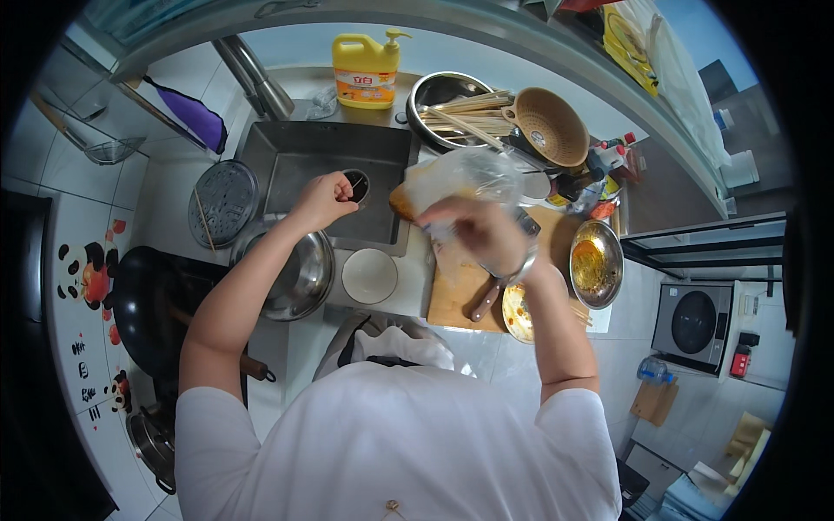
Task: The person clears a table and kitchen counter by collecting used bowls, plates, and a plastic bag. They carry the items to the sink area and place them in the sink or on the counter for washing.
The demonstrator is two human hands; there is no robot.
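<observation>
My left hand (323, 203) is closed in a pinch over the sink (291, 174), beside the dark round drain (357, 186). What its fingertips hold, if anything, is too small to make out. Motion blurs my right hand (482, 233) above the wooden cutting board (447, 300); its fingers cannot be read. Just beyond it is a crumpled clear plastic bag (469, 178), with a golden-brown piece (402, 202) at its left side. A knife with a brown handle (486, 300) lies on the board, partly under my right arm.
A white bowl (369, 276) and metal basin (304, 273) stand before the sink. Behind are a yellow pump bottle (365, 74), wooden sticks (469, 117) in a steel bowl, and a brown strainer (556, 128). A sauce-stained bowl (597, 265) sits right; a black wok (143, 300) left.
</observation>
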